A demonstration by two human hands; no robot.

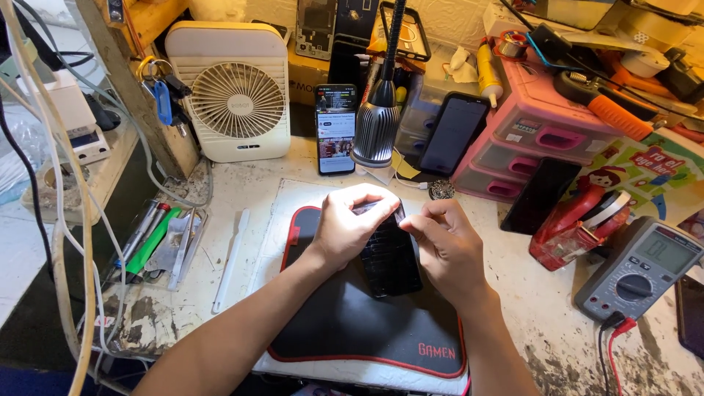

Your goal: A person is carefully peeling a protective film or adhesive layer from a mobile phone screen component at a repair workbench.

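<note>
left hand pinching top edge of black phone | right hand pinching same edge | phone on black mat | lamp behind mat

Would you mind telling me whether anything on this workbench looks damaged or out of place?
The bench top is worn, with paint flaking near the front left corner and by the multimeter. A white plastic tool lies loose beside the black mat. The dark phone, held at its top edge by the left hand and right hand, shows no clear damage.
</note>
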